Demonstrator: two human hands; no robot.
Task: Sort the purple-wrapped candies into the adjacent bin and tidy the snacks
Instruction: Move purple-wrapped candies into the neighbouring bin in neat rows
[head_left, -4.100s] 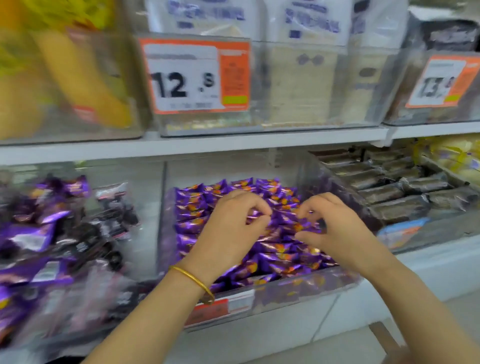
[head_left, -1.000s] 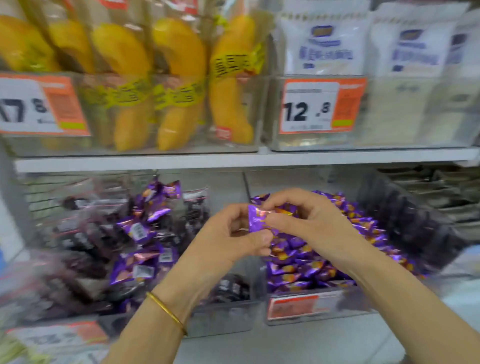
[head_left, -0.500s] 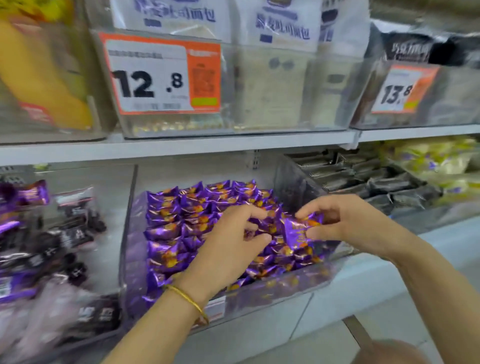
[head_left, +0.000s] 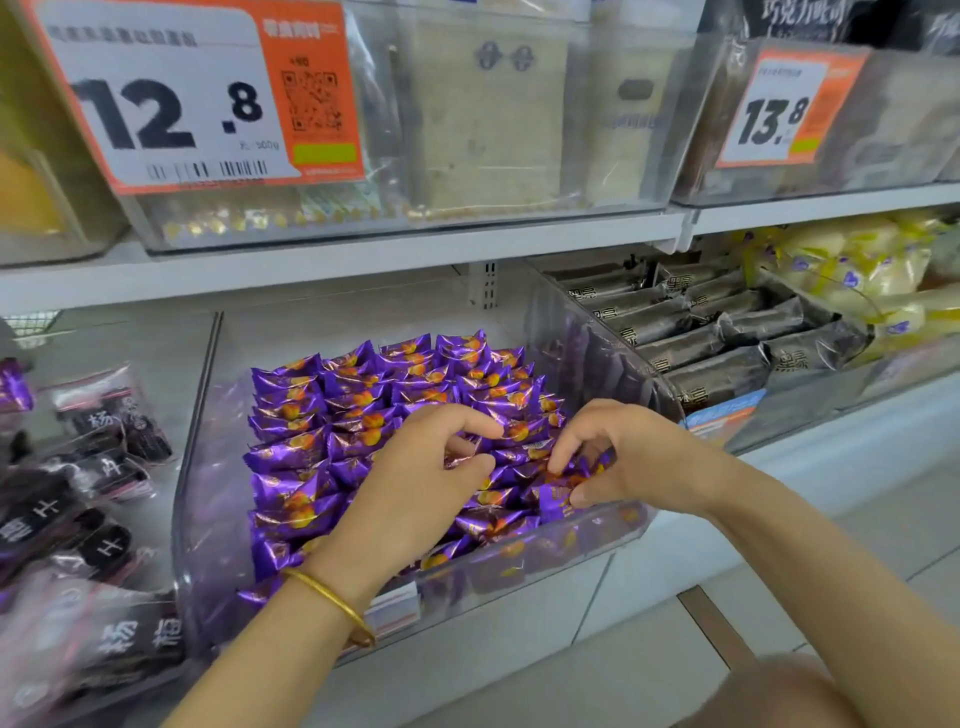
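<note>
A: Shelf (head_left: 332, 267) board on top. Beneath it a clear bin (head_left: 203, 493), with purple-wrapped candies (head_left: 363, 400) in rows inside, packed nearly wall to wall.
B: Hands?
A: Both over the bin's front right. Left hand (head_left: 415, 488): fingers curled, tips on the wrappers; whether they grip, cannot tell. Right hand (head_left: 634, 457): thumb and fingers pinch one purple candy (head_left: 553, 501) against the pile. Gold bangle (head_left: 332, 597) on the left wrist.

Both forearms reach forward. The left hand (head_left: 415, 488) curls thumb toward forefinger; beside it, the right hand (head_left: 639, 457) pinches a purple foil-wrapped candy (head_left: 555, 501).
</note>
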